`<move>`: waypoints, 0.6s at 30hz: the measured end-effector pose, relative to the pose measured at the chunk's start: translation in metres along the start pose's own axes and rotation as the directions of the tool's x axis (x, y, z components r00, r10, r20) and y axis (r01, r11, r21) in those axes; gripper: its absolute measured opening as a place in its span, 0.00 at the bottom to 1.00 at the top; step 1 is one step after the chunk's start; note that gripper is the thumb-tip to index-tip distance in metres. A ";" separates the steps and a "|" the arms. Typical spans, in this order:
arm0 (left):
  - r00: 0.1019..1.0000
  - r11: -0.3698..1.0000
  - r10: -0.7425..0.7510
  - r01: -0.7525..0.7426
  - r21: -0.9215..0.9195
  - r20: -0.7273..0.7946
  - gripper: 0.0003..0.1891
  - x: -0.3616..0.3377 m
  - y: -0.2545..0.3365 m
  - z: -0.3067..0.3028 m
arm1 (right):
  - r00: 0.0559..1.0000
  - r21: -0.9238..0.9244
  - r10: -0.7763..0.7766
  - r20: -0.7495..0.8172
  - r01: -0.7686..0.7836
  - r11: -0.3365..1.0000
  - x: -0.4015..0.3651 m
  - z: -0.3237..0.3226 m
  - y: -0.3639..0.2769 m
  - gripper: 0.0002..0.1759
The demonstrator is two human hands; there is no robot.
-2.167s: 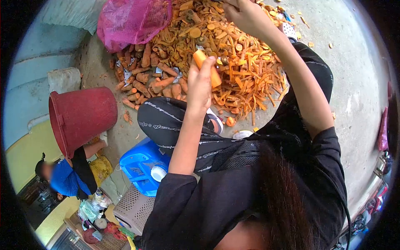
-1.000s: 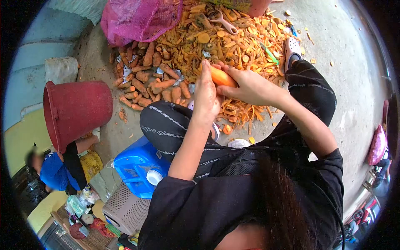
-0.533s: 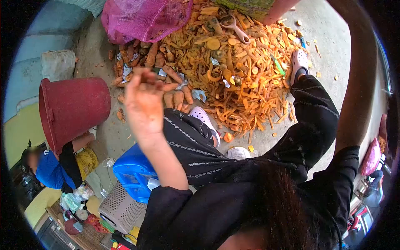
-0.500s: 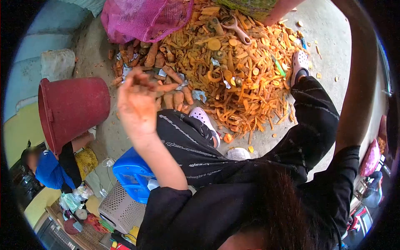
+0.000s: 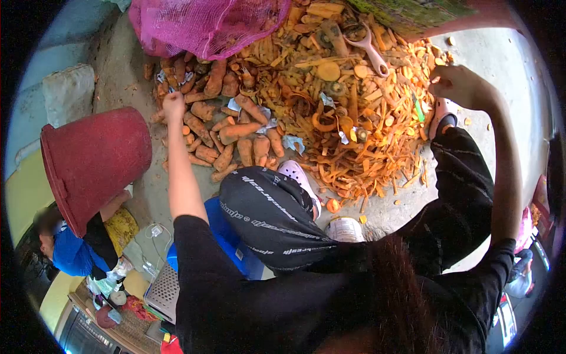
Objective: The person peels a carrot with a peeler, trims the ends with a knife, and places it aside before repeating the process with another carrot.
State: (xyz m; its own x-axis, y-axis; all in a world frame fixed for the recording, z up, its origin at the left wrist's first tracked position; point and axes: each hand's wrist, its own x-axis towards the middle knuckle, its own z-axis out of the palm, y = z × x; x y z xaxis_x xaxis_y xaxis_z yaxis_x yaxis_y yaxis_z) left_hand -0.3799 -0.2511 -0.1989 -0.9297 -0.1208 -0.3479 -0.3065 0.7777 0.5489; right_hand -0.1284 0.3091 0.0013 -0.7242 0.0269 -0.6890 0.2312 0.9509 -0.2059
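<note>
My left hand (image 5: 174,107) is out on the unpeeled carrots (image 5: 227,133), heaped on the floor below the pink net sack (image 5: 206,26). Fingers curled, gripping or only touching, I can't tell. My right hand (image 5: 460,85) hangs loosely curled over the peels (image 5: 365,147); I can't tell if it holds anything.
</note>
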 end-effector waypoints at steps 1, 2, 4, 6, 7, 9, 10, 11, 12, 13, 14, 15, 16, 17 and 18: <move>0.998 0.971 0.057 -0.058 0.233 0.008 0.12 0.015 -0.012 0.008 | 0.998 0.007 0.060 0.006 -0.060 0.998 0.013 0.010 0.021 0.19; 0.993 0.885 0.113 -0.116 0.451 0.035 0.13 0.026 -0.018 0.015 | 0.997 0.029 0.077 -0.004 -0.077 0.997 0.024 0.021 0.038 0.18; 0.981 0.754 0.137 -0.191 0.629 0.134 0.19 0.034 -0.017 0.029 | 0.992 0.071 0.124 -0.025 -0.122 0.990 0.040 0.037 0.064 0.17; 0.958 0.581 0.154 -0.284 0.763 0.240 0.27 0.035 -0.014 0.042 | 0.990 0.013 0.142 -0.022 -0.141 0.990 0.050 0.047 0.081 0.16; 0.955 0.504 0.106 -0.292 0.813 0.277 0.28 0.035 -0.012 0.049 | 0.988 -0.016 0.155 -0.022 -0.156 0.988 0.052 0.051 0.088 0.16; 0.940 0.339 0.004 -0.323 0.883 0.342 0.31 0.027 -0.010 0.065 | 0.984 0.072 0.170 -0.050 -0.166 0.984 0.057 0.056 0.091 0.16; 0.939 0.285 0.013 -0.332 0.899 0.343 0.31 0.027 -0.012 0.070 | 0.987 0.090 0.152 -0.047 -0.147 0.985 0.058 0.057 0.088 0.17; 0.940 0.227 0.023 -0.335 0.914 0.339 0.31 0.031 -0.021 0.073 | 0.990 0.109 0.130 -0.047 -0.125 0.986 0.058 0.054 0.081 0.18; 0.944 0.167 0.031 -0.330 0.929 0.329 0.31 0.037 -0.029 0.075 | 0.990 0.099 0.133 -0.037 -0.129 0.987 0.057 0.053 0.076 0.19; 0.942 0.149 0.041 -0.335 0.930 0.332 0.31 0.041 -0.033 0.078 | 0.991 0.088 0.131 -0.026 -0.128 0.988 0.057 0.052 0.072 0.20; 0.941 0.128 0.048 -0.338 0.932 0.334 0.32 0.043 -0.039 0.080 | 0.992 0.079 0.125 -0.011 -0.124 0.989 0.056 0.053 0.070 0.21; 0.942 0.105 0.055 -0.336 0.936 0.332 0.32 0.044 -0.041 0.076 | 0.990 0.069 0.139 -0.011 -0.138 0.988 0.054 0.057 0.071 0.21; 0.944 0.165 0.052 -0.329 0.930 0.325 0.32 0.036 -0.028 0.074 | 0.989 0.057 0.149 -0.019 -0.148 0.987 0.053 0.061 0.076 0.21; 0.949 0.227 0.049 -0.314 0.922 0.311 0.33 0.026 -0.016 0.072 | 0.988 0.041 0.153 -0.031 -0.152 0.988 0.055 0.061 0.081 0.21; 0.954 0.284 0.034 -0.294 0.913 0.297 0.34 0.017 -0.012 0.064 | 0.990 0.021 0.139 -0.006 -0.138 0.990 0.057 0.063 0.088 0.20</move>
State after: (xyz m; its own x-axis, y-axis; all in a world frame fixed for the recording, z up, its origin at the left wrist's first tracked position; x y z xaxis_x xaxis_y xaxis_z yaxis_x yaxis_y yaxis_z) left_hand -0.3793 -0.2227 -0.2599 -0.8367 0.0944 -0.5395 0.3732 0.8192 -0.4356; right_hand -0.1083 0.3753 -0.0994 -0.6892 0.1604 -0.7066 0.3430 0.9312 -0.1232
